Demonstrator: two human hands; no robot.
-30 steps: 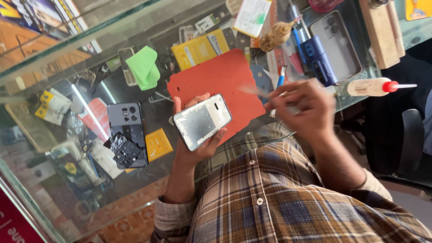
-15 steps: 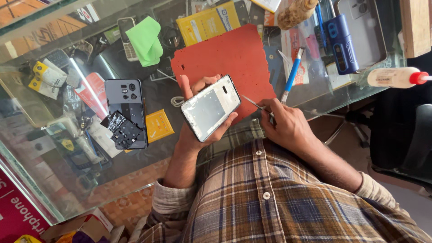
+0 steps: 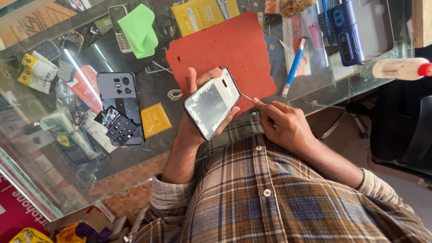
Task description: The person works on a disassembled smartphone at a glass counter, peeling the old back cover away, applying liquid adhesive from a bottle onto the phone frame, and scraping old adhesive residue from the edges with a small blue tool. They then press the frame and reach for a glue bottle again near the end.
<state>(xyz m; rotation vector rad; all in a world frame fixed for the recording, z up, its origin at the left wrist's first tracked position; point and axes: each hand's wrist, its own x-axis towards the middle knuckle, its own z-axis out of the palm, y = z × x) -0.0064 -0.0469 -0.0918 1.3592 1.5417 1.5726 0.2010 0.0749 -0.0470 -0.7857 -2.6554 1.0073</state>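
At the far left of the glass counter [image 3: 54,180] lie small yellow packets [image 3: 36,69] and a red card [image 3: 85,90], seen among clutter under the glass. Next comes a dark phone back [image 3: 119,103] lying flat, with a black inner plate [image 3: 118,126] resting on its lower end and a yellow square packet [image 3: 155,120] just beside it. Above these, a green cloth [image 3: 140,29] covers part of a keypad phone [image 3: 118,24]. The left hand [image 3: 200,121] curls round a white phone frame [image 3: 212,102], held tilted over the near edge of a red mat [image 3: 225,49]. The right hand [image 3: 285,126] pinches a thin metal tool [image 3: 246,97] whose tip touches the frame's right edge. Further right lie a blue-handled tool [image 3: 294,65], a blue device [image 3: 346,31] and a white bottle with a red cap [image 3: 400,68]. A checked shirt [image 3: 279,202] fills the foreground; a dark chair [image 3: 405,130] stands at right
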